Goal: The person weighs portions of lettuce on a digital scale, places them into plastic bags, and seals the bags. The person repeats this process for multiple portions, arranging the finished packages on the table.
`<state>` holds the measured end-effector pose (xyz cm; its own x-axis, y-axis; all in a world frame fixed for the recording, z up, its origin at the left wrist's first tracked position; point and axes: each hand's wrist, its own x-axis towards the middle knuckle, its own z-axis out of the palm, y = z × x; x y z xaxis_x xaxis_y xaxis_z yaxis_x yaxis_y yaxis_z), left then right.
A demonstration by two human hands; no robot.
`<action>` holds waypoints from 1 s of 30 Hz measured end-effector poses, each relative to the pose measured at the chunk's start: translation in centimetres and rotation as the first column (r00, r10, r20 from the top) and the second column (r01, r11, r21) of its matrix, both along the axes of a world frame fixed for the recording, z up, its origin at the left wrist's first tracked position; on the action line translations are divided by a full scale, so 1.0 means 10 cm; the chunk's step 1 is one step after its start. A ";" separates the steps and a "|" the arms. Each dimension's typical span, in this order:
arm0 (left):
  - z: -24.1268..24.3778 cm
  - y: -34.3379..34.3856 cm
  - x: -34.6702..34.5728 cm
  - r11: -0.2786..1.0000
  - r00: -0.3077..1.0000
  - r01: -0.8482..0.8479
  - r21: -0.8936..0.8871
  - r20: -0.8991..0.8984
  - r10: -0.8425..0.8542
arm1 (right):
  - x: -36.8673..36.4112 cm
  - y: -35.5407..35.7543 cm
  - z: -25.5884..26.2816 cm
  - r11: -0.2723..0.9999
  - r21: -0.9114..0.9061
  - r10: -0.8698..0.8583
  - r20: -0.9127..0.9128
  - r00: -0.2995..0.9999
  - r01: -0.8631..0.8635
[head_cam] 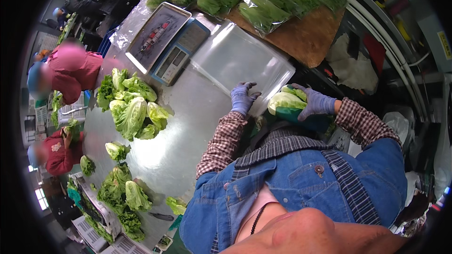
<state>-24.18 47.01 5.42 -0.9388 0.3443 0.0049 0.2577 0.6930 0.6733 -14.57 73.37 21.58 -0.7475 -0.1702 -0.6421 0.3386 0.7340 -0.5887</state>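
My left hand (243,98), in a purple glove, is at the near edge of a stack of clear plastic bags (243,56). Its fingers are apart and hold nothing; whether they touch the bags is unclear. In my right hand (316,102), gloved alike, is a pale green romaine lettuce head (285,103), close in front of my body, its lower part over something dark green. Left of the bags stands a blue weighing scale (172,65) with a metal tray (160,37). A pile of lettuce heads (130,114) lies on the metal table (187,113) further left.
Bagged lettuce (265,10) is heaped at the far side, partly on a brown board (307,38). More loose heads (114,187) and a dark-handled knife (160,216) lie at the near left. Two people (76,70) (58,153) are beyond the table's left edge. White pipes (385,38) run along the right.
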 end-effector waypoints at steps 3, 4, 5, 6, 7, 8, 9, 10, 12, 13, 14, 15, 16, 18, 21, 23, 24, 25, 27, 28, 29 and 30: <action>-0.07 0.05 0.01 0.993 0.995 -0.097 -0.064 -0.024 0.096 | -0.09 0.04 -0.09 0.999 -0.045 -0.007 -0.024 1.000 0.006; -0.15 0.06 0.00 0.991 0.991 -0.125 -0.053 -0.043 0.123 | -0.14 0.03 -0.10 0.997 -0.075 -0.007 -0.040 0.999 0.004; -0.22 0.08 -0.01 0.987 0.987 -0.153 -0.042 -0.061 0.150 | -0.20 0.02 -0.09 0.998 -0.055 0.015 -0.041 0.999 -0.018; -0.24 0.10 -0.02 0.985 0.983 -0.169 -0.031 -0.076 0.166 | -0.23 0.00 -0.07 0.999 -0.036 0.027 -0.039 0.999 -0.029; -0.24 0.10 -0.03 0.987 0.986 -0.159 -0.017 -0.060 0.158 | -0.25 -0.01 -0.06 0.999 -0.017 0.038 -0.037 0.999 -0.039; -0.25 0.09 -0.04 0.989 0.988 -0.149 -0.003 -0.044 0.149 | -0.26 0.01 -0.11 0.999 -0.015 0.045 -0.072 0.996 -0.047; -0.24 0.09 -0.07 0.990 0.989 -0.141 0.012 -0.035 0.141 | -0.28 0.01 -0.17 0.998 -0.011 0.054 -0.112 0.992 -0.056; -0.24 0.07 -0.09 0.986 0.986 -0.151 0.076 -0.055 0.155 | -0.29 0.01 -0.22 0.998 -0.007 0.062 -0.153 0.986 -0.064; -0.22 0.02 -0.11 0.965 0.977 -0.165 0.206 -0.097 0.188 | -0.34 -0.09 -0.27 0.990 0.023 0.137 -0.292 0.946 -0.136; -0.02 0.09 -0.11 0.942 0.985 -0.143 0.303 -0.050 0.165 | -0.36 -0.13 -0.27 0.987 0.047 0.161 -0.359 0.919 -0.154; 0.16 0.16 -0.16 0.925 0.993 -0.076 0.372 -0.061 0.106 | -0.38 -0.16 -0.31 0.985 0.092 0.168 -0.391 0.905 -0.143; 0.30 0.14 -0.19 0.902 0.994 -0.027 0.431 -0.081 0.068 | -0.44 -0.19 -0.27 0.991 0.067 0.134 -0.427 0.894 -0.117; 0.37 0.15 -0.23 0.847 0.995 -0.019 0.531 -0.073 0.067 | -0.49 -0.21 -0.22 0.995 0.041 0.100 -0.461 0.882 -0.092; 0.51 0.12 -0.32 0.795 0.996 0.020 0.607 -0.078 0.034 | -0.61 -0.22 -0.17 0.995 -0.096 -0.045 -0.498 0.866 -0.004; 0.86 0.22 -0.38 0.836 0.991 0.116 0.536 -0.121 -0.059 | -0.65 -0.17 -0.63 0.729 -0.575 -0.575 -0.219 0.788 0.372; 1.35 0.28 -0.28 0.908 0.923 0.201 0.367 -0.381 -0.050 | -0.61 -0.34 -0.60 0.938 -0.285 -0.335 -0.604 0.723 0.197; 1.40 0.22 -0.28 0.934 0.913 0.148 0.325 -0.407 -0.003 | -0.62 -0.49 -0.48 0.965 -0.184 -0.263 -0.628 0.733 0.189; 1.43 0.20 -0.26 0.953 0.905 0.110 0.282 -0.426 0.021 | -0.57 -0.64 -0.31 0.976 -0.082 -0.208 -0.639 0.741 0.204; 1.54 0.12 -0.29 0.967 0.885 0.110 0.232 -0.465 0.011 | -0.64 -0.66 -0.38 0.937 -0.230 -0.350 -0.652 0.672 0.264; 1.58 0.06 -0.31 0.973 0.875 0.104 0.205 -0.484 0.008 | -0.75 -0.59 -0.63 0.854 -0.434 -0.498 -0.525 0.691 0.286; 1.61 -0.02 -0.30 0.973 0.876 0.095 0.212 -0.482 0.019 | -0.83 -0.57 -0.77 0.730 -0.609 -0.605 -0.364 0.708 0.311; 1.61 -0.10 -0.30 0.972 0.878 0.086 0.220 -0.478 0.030 | -0.77 -0.63 -0.57 0.489 -0.776 -0.653 -0.022 0.757 0.399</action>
<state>-27.16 46.03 21.56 -0.7923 0.3052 0.5284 0.6031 0.5235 0.6019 -22.30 67.09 15.87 -0.9659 0.0328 -0.2567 0.2450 -0.2030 -0.9480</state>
